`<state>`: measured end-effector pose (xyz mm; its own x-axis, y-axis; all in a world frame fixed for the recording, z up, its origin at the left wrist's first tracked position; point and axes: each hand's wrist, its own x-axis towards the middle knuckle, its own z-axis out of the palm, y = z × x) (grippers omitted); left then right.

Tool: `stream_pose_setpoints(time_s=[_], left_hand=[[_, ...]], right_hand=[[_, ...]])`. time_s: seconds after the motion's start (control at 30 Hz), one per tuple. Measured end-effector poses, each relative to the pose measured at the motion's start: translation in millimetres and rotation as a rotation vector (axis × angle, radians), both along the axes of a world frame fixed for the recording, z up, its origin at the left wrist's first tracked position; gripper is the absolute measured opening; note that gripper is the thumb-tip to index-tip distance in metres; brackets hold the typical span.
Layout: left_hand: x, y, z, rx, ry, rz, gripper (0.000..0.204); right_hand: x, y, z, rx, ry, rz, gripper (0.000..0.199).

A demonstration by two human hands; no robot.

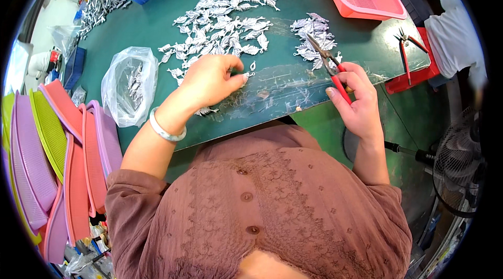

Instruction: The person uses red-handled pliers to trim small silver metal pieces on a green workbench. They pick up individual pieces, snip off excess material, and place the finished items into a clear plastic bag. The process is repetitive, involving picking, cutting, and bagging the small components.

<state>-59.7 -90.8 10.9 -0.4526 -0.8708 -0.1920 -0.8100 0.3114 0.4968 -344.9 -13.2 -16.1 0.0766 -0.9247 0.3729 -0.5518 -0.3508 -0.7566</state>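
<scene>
Midway, I'd judge; left hand [212, 77] pinches 1 silver piece [248, 76] over the green table [369, 41]; right hand [361, 105] grips red-handled pliers [326, 57]; 1 big heap [214, 30], 1 smaller heap [313, 32] lie beyond, neither clearly finished.

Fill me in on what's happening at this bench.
A person works at a green table. The left hand seems to pinch a small silver piece near the table's front edge, while the right hand holds red-handled pliers. A large spread of silver leaf-shaped pieces lies beyond the left hand, with a smaller pile near the pliers' tips. A clear plastic bag at the left holds some silver pieces too.
</scene>
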Motion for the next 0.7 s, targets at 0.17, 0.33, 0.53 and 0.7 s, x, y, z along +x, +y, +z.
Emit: stream_pose_setpoints(time_s=[0.17,0.33,0.53,0.7], left_hand=[[-7.4,-17.2,-4.9,-0.218,0.020,0.003,0.028],[0.9,-24.2,-15.0,-0.067,0.142,-0.083,0.022],[-7.2,-29.4,0.9,-0.092,0.067,0.107,0.019],[-18.8,-29.0,-10.8,-0.125,0.133,-0.058,0.028]], right_hand=[[1.4,1.0,0.6,0.006,-0.005,-0.009,0.019],[0.4,2.2,-1.8,0.008,-0.006,0.002,0.019],[1.6,1.5,-0.6,0.026,-0.012,-0.011,0.019],[1.4,1.4,-1.5,0.018,-0.007,-0.013,0.020]])
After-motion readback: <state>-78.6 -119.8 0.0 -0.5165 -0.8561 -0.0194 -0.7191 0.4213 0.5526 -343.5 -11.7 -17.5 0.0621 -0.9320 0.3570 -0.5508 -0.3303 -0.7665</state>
